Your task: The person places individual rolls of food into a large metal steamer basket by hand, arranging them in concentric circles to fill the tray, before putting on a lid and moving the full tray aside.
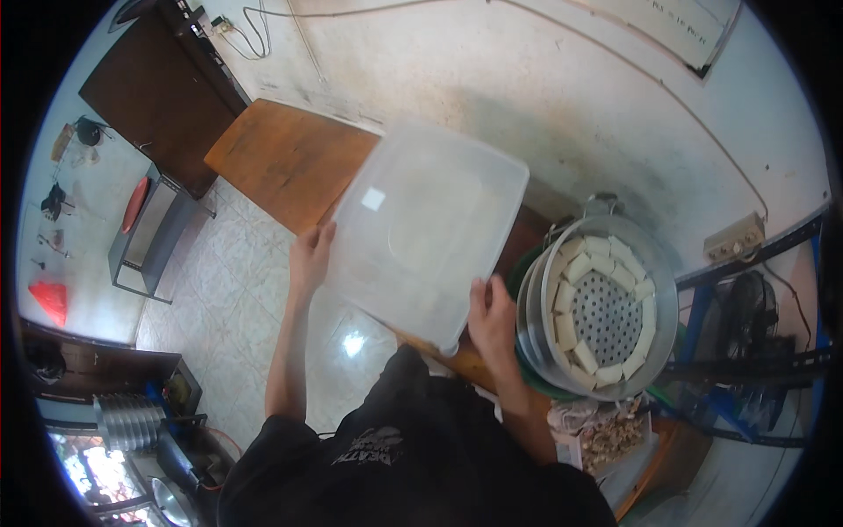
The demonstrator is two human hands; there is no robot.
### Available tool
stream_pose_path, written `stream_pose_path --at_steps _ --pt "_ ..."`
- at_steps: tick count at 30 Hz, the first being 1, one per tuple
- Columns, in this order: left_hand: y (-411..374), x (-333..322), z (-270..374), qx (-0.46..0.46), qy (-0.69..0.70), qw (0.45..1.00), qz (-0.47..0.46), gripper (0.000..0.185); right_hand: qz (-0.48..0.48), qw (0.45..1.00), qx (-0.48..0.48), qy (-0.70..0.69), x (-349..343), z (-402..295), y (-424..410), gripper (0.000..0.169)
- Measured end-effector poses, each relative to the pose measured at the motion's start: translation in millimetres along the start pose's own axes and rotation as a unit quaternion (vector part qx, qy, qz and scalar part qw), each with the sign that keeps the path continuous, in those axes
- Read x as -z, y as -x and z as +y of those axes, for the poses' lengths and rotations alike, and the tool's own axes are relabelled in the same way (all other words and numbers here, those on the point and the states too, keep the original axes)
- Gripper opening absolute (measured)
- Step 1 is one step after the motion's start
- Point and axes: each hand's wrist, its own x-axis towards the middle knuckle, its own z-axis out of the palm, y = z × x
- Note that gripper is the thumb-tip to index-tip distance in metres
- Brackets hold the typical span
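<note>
A translucent plastic container [435, 230], with a small white sticker on it, is held up between my two hands. My left hand [313, 257] grips its left edge, and my right hand [492, 313] holds the lower right edge. Whether anything lies inside it cannot be told. Just right of my right hand stands a round metal steamer pot [665, 283], its perforated tray [606, 319] showing. Pale, short cylindrical pieces [564, 329] stand in rings around the tray's rim, with the holes bare in the middle.
A wooden table [290, 158] runs along the wall behind the container. Near the pot's lower side sits a box of brown crumbly pieces [612, 443] beside a plastic bag [571, 416]. A fan [751, 309] stands on a rack at right, and a metal-framed shelf [155, 230] at left.
</note>
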Motion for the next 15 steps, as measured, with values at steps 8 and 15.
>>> stream_pose_path --at_steps 8,15 --pt "-62.0 84.0 -36.7 -0.033 0.064 0.966 0.25 0.051 -0.181 0.963 -0.026 0.196 38.4 -13.2 30.8 0.036" --pt "-119.1 137.8 -289.0 0.078 -0.029 0.973 0.216 0.059 -0.147 0.947 -0.279 -0.06 -5.2 -27.0 79.0 0.041"
